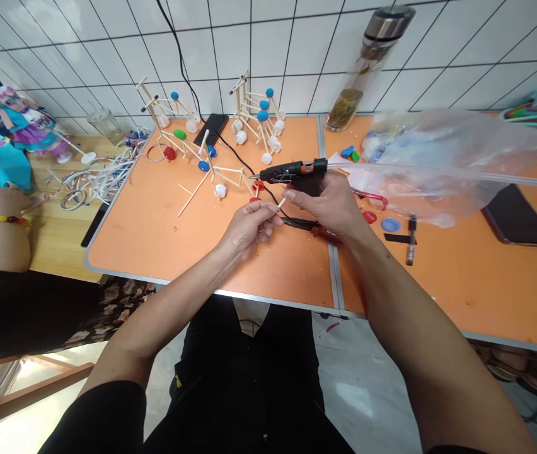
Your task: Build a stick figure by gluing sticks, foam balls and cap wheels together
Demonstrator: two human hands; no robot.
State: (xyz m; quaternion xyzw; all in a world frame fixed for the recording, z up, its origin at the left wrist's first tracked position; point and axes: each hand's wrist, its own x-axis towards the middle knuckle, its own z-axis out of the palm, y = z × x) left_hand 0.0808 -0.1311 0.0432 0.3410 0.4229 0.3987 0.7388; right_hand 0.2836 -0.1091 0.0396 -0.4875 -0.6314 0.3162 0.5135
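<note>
My right hand (337,205) is wrapped round a black hot glue gun (292,170), its nozzle pointing left and a long clear glue stick (438,173) running out of its back. Between the fingertips of my left hand (252,227) is a short wooden stick (282,203), close to my right thumb. Scissors (328,235) with dark blades lie on the table below the hands. Just beyond my left hand stands a small stick frame (230,170) with white, red and blue bottle caps. Two more stick frames (263,116) (169,129) with caps stand farther back.
A dark phone (212,129) and a tall glass bottle (351,94) are near the tiled wall. On the right are a plastic bag (420,157), loose caps (390,224), a pen (411,239) and another phone (519,214). Another person's arm (4,233) rests at the left table.
</note>
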